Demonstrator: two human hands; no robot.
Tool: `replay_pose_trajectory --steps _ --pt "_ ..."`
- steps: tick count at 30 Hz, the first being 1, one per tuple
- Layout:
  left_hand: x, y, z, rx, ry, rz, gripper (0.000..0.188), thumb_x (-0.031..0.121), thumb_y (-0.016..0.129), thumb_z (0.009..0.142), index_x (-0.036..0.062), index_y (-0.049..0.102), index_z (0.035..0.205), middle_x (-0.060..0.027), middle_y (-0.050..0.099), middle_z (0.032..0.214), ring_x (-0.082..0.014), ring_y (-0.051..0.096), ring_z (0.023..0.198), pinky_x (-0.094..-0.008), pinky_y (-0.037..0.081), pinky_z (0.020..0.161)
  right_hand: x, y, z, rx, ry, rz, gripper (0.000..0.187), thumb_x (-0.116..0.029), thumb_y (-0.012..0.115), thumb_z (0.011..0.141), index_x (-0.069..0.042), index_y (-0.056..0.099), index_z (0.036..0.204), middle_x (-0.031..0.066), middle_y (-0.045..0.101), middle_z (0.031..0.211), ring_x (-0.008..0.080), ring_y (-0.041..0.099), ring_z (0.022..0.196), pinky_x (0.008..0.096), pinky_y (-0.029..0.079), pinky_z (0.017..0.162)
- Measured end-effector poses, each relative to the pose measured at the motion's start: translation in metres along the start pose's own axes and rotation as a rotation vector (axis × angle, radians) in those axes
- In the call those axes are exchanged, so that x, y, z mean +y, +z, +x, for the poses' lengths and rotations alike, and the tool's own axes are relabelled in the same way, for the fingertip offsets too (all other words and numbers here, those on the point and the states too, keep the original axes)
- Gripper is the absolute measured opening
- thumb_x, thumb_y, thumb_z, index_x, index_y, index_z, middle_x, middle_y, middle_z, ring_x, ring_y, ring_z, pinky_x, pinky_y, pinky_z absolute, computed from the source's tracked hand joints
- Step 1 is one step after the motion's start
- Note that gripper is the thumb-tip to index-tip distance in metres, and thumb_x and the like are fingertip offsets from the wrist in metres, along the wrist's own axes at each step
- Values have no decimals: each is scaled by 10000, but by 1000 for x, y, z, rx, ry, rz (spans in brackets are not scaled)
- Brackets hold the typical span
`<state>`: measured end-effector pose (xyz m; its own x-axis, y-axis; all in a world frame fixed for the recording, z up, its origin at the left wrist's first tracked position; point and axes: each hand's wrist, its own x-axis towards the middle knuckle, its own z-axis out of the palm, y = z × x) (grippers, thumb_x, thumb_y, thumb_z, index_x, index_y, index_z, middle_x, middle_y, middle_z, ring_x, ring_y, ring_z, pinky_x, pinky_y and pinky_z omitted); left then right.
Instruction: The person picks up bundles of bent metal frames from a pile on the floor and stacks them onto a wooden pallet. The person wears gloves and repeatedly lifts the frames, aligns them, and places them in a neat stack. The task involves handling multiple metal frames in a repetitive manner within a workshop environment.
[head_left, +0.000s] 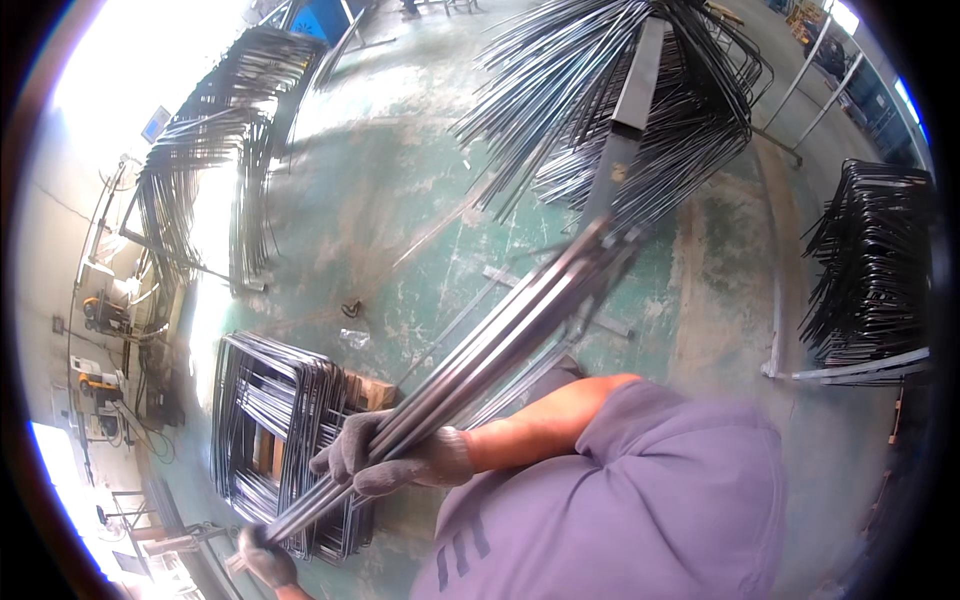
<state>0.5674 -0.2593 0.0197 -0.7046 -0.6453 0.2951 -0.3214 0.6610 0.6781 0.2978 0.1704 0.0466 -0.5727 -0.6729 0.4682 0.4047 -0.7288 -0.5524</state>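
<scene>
Grey metal caught the light along a sheaf of long tubes [505, 335], slanting from the lower left up toward the middle of the room. From where I stood, both hands had hold of it. The right hand [415, 462], in a grey knitted glove, had its fingers wrapped firmly round the bundle partway along; the left hand [268, 560], gloved too, seemed curled round the near end, though part of its grip was hidden from me.

Carrying or turning the bundle looked to be the step in hand — the far end was blurred, as if it were swinging. That end came up in front of a grey post [640, 80] and a fanned heap of bent bars [570, 75]; I could not tell whether it touched either. Nearer, the tubes crossed over a stack of rectangular frames [235, 400], beside which a wooden block [372, 392] showed.

To my mind, the next move called for both grips to be kept tight and level, so that no tube slid out of the sheaf, and for an eye on that far tip — it could easily snag among the bars. Black frames [870, 260] hung close-packed off to the right, well apart from the hands.
</scene>
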Motion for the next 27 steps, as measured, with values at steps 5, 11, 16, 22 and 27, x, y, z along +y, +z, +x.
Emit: replay_pose_trajectory --steps 5,11,16,22,27 --pt "146 94 36 -125 488 345 104 148 653 905 48 659 881 -160 651 869 -376 646 878 -475 502 830 -99 -16 -50 201 -165 -127 87 -64 758 1025 -58 676 1057 93 722 1101 288 676 1290 510 480 1216" --pt "251 269 36 -268 496 177 201 -60 608 861 31 731 992 -178 712 896 -385 706 881 -436 550 841 -229 -90 -78 486 -345 -54 41 15 688 1003 -8 656 1014 173 764 1015 305 752 1104 450 605 1045" --pt "345 413 51 -178 402 -101 376 -65 562 871 12 759 1181 -195 799 1055 -278 778 1013 -378 583 943 -385 -174 -1 889 -296 -347 502 -371 393 1154 -11 736 1082 145 743 908 238 733 876 385 602 795" --pt "477 438 -13 -169 699 -272 371 -6 676 883 57 751 1241 -169 776 1258 -380 728 1206 -432 559 1067 -460 -198 73 1199 74 -1970 736 -558 762 950 -12 678 1436 253 754 1364 399 696 1354 428 562 1126" --pt "373 418 -101 -561 567 -80 314 19 679 889 97 749 1185 -158 765 1217 -413 698 1153 -500 567 1002 -303 -126 -14 512 -357 -1413 217 -163 853 983 8 792 1102 71 804 980 120 722 908 281 575 857"
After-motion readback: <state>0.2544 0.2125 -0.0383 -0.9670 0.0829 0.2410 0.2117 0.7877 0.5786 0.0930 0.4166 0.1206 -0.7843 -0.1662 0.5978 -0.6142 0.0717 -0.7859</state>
